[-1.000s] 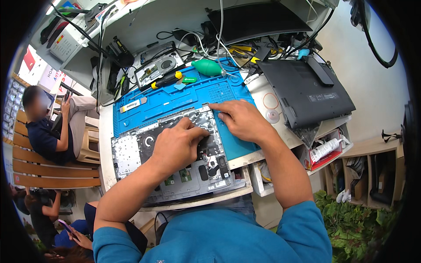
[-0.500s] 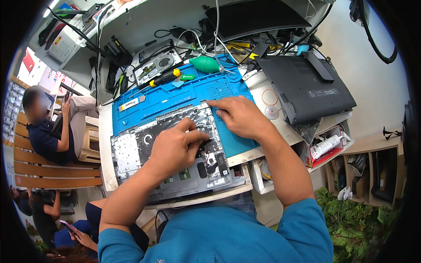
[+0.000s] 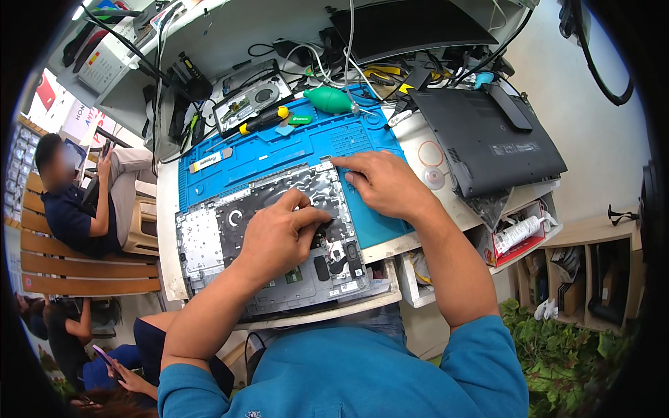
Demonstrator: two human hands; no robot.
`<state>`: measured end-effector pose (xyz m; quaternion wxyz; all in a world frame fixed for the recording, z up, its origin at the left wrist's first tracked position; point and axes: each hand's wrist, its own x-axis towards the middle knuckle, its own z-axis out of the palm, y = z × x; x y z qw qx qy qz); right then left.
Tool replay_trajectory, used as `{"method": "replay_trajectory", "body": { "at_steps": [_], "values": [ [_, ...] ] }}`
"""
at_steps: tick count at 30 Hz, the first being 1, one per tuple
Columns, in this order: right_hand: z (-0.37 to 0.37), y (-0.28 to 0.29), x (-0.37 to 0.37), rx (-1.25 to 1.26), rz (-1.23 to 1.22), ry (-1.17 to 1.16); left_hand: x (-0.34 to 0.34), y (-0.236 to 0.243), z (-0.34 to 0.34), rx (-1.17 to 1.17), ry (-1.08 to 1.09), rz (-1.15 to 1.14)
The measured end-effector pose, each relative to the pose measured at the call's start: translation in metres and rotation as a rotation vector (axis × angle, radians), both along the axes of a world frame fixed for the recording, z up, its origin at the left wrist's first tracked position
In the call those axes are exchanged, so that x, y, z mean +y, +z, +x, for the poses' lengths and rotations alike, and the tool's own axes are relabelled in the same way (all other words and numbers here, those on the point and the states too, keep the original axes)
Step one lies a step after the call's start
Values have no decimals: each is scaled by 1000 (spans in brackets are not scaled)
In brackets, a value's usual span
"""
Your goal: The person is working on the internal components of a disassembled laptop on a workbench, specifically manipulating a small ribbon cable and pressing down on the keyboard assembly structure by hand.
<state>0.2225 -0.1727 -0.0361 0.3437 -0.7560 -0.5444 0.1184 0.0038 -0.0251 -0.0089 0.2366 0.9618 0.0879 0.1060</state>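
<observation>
An opened laptop chassis [image 3: 202, 237] lies in front of me, its metal and black inner side facing up. Over its middle right part is my left hand [image 3: 282, 233], fingers closed in a pinch at the black film; anything between the tips is too small or hidden to name. My right hand [image 3: 387, 184] rests at the chassis's far right corner, the index finger stretched onto the edge and the thumb apart from it. Under the chassis's far side lies a blue work mat [image 3: 306, 148]. Part of the chassis is hidden by my left hand and forearm.
Beyond the chassis are a yellow-and-black screwdriver [image 3: 263, 122], a green air blower [image 3: 327, 99] and a laptop part with a round fan [image 3: 254, 104]. A black laptop cover [image 3: 488, 139] lies at right, above a red box [image 3: 519, 237]. People sit at left.
Both hands stay almost in place on the chassis. The whole view has shifted very slightly.
</observation>
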Motion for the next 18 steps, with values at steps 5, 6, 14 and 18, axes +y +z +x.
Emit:
{"method": "replay_trajectory", "body": {
  "at_steps": [5, 6, 14, 18],
  "values": [
    [0, -3, 0, -17, 12, 3, -6, -1, -1, 24, 27, 20],
    [-1, -1, -1, -18, 10, 1, -7, -1, -1, 28, 29, 31],
    [1, -7, 0, -33, 37, 7, 6, -6, 2, -74, -82, 119],
    [0, -4, 0, -18, -2, 9, 8, 2, 0, -80, -66, 86]
  ]
}}
